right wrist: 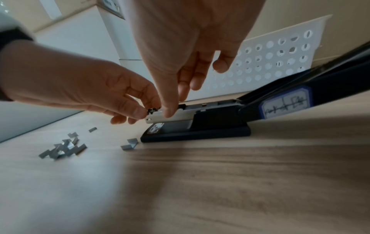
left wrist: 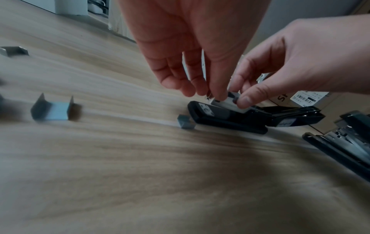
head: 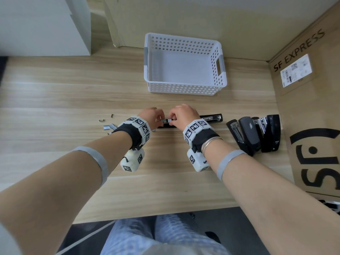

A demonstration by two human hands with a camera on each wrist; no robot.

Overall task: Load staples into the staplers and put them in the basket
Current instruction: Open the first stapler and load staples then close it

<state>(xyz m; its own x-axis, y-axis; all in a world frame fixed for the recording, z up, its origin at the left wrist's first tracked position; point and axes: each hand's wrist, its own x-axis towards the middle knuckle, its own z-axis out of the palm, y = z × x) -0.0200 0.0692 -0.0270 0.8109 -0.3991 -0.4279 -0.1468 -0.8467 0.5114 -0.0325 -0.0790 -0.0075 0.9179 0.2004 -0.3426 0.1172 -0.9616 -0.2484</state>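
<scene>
Nearest, both forearms reach over the wooden table. The left hand and right hand each pinch the metal magazine of the opened black stapler. Loose staples lie left of it, the other staplers right. Beyond it stands the white basket.

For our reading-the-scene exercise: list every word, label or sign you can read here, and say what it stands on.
"SF EXPRESS": printed on the cardboard box.
White shipping label on that box: too small to read.
Handwritten blue-edged label on the open stapler: illegible.
Square black-and-white markers on the wrist bands: patterns, no words.
</scene>
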